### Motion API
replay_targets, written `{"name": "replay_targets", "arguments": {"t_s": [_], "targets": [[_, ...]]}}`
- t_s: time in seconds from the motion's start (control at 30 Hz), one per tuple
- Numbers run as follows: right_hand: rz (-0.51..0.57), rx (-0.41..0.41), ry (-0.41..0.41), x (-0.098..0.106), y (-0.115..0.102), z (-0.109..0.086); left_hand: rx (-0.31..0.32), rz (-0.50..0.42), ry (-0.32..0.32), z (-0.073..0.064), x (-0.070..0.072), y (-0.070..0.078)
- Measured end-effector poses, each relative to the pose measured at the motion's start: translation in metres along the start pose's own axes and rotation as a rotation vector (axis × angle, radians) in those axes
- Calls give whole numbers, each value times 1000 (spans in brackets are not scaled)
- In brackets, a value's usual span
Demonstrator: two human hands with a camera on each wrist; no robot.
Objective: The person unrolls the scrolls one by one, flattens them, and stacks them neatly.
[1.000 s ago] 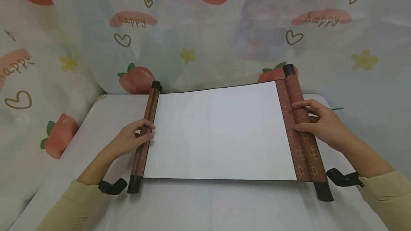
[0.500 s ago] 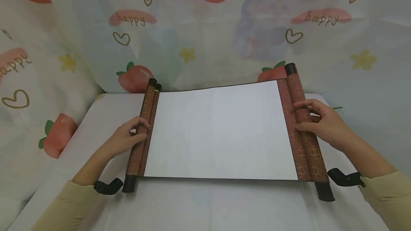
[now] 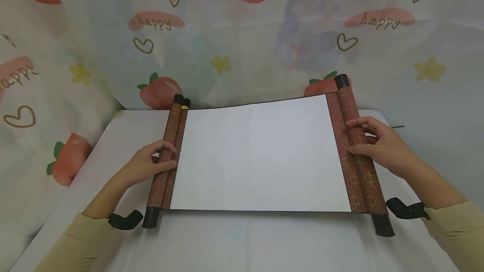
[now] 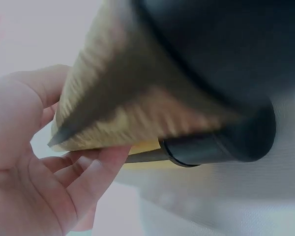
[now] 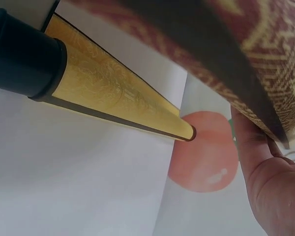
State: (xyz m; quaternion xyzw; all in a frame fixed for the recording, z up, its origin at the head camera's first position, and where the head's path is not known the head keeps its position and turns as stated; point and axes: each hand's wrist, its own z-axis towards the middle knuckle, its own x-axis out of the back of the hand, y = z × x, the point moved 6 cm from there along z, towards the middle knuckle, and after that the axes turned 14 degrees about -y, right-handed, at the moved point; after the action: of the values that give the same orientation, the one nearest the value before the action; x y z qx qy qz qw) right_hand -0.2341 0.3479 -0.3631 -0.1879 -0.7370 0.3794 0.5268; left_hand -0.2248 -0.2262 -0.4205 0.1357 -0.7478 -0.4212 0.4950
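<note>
A scroll lies partly unrolled, its blank white sheet (image 3: 257,158) stretched between two brown-red patterned rollers with black end caps. My left hand (image 3: 145,163) grips the left roller (image 3: 156,192) near its middle; in the left wrist view, fingers and thumb curl round it. My right hand (image 3: 385,148) pinches the right roller (image 3: 368,175), with fingers over its top and thumb near its inner side. The right roller's far end stands higher. A gold roller (image 5: 123,91) with a black cap shows below the patterned one in the right wrist view.
A white tabletop (image 3: 227,247) lies under the scroll. Behind and at the left hangs a printed cloth (image 3: 249,53) with peaches, hearts and "happy". A black wrist mount (image 3: 126,220) sits by the left sleeve, another mount (image 3: 406,210) by the right sleeve.
My left hand has moved left with its roller, and a second cap with a yellow band shows beside it. The right hand has barely moved.
</note>
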Motion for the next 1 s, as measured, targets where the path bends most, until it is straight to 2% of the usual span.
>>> {"name": "replay_targets", "arguments": {"t_s": [0.27, 0.47, 0.67, 0.83, 1.0], "targets": [[-11, -61, 1, -1, 1, -1, -16, 18, 29, -2, 5, -3], [1, -42, -6, -2, 3, -2, 5, 38, 35, -5, 8, -9], [6, -51, -9, -4, 5, -2, -12, 30, 38, -9, 13, -9], [21, -37, -17, -8, 3, -1, -27, 17, 23, -10, 16, -10], [38, -15, -27, -15, 1, 3, -11, -40, -20, -15, 22, -12]]}}
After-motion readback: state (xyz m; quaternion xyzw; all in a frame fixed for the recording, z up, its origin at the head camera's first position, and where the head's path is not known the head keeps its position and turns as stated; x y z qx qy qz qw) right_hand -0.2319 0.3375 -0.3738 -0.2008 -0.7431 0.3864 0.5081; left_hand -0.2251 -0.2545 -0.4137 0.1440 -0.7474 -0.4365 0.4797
